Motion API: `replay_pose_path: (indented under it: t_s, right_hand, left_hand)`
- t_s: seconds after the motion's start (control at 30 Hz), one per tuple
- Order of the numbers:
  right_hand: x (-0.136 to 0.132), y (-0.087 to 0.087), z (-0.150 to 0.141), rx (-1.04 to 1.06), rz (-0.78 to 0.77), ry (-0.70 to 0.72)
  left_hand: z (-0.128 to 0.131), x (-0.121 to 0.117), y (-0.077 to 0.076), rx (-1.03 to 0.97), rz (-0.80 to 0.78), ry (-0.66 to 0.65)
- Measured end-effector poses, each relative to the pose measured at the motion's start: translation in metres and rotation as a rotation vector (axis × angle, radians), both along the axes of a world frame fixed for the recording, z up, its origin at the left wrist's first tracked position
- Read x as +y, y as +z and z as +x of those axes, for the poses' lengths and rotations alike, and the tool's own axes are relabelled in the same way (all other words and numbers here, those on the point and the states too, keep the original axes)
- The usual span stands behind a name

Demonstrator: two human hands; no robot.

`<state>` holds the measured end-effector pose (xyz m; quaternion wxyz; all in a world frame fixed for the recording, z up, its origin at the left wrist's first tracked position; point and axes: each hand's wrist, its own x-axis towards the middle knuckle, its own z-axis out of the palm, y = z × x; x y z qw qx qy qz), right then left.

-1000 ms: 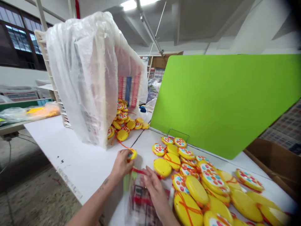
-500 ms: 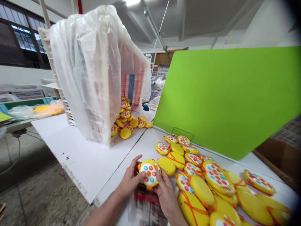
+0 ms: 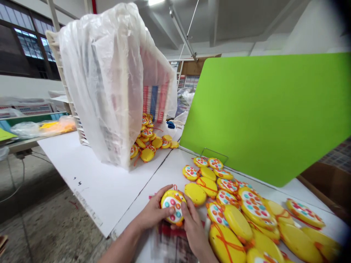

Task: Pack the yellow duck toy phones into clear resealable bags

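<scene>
Both my hands hold one round yellow toy (image 3: 172, 205) with coloured dots on its white face, just above the white table (image 3: 109, 186). My left hand (image 3: 154, 213) grips its left edge, thumb across the face. My right hand (image 3: 193, 225) closes on its right side. Under my hands lies a clear plastic bag with red and black print (image 3: 170, 243), partly hidden. A heap of the same yellow toys (image 3: 241, 219), tied with orange string, spreads to the right.
A tipped white crate lined with a clear plastic sheet (image 3: 109, 84) spills more yellow toys (image 3: 149, 140) behind. A green board (image 3: 268, 113) stands along the right. A cardboard box (image 3: 323, 186) sits at far right. The table's edge drops to the floor at left.
One second ago my left hand held a small yellow toy while my right lay on the bag. Now both hands grip a dotted toy, lowered slightly over the last half second.
</scene>
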<state>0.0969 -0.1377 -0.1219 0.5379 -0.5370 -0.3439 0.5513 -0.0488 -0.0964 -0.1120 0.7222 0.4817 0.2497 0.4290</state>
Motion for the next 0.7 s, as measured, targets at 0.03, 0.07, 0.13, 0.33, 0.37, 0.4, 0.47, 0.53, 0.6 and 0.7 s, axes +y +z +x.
replay_pose_path:
  t_s: [0.03,0.07,0.13,0.33,0.37,0.4,0.47,0.53,0.6,0.7]
  right_hand:
    - [-0.002,0.002,-0.002,-0.008,0.022,0.035]
    - [-0.003,0.004,-0.003,-0.015,0.051,0.066]
    - [-0.005,0.006,-0.007,-0.004,0.110,0.110]
    - [-0.001,0.003,-0.011,0.010,0.112,0.120]
    - [0.000,0.002,-0.010,0.011,0.095,0.108]
    - [0.001,0.002,-0.009,0.019,0.078,0.097]
    - [0.003,0.004,-0.005,0.079,0.055,0.069]
    - [0.006,0.011,0.004,0.221,0.097,-0.026]
    - [0.009,0.019,0.015,0.414,0.212,-0.185]
    - [0.011,0.024,0.027,0.611,0.304,-0.300]
  left_hand:
    - [0.000,0.000,0.000,0.011,-0.009,0.027]
    - [0.000,0.000,0.000,0.019,-0.023,0.054]
    - [0.001,0.000,-0.001,0.022,-0.053,0.094]
    - [0.000,0.000,-0.001,-0.046,-0.047,0.061]
    - [-0.001,0.000,-0.001,-0.055,-0.037,0.034]
    - [-0.001,0.000,0.000,-0.054,-0.022,0.010]
    - [-0.002,0.001,-0.001,-0.042,0.023,-0.013]
    - [-0.002,0.002,-0.003,-0.046,0.057,0.008]
    - [-0.001,0.003,-0.008,-0.048,0.069,0.059]
    - [0.003,0.007,-0.015,0.067,0.085,0.173]
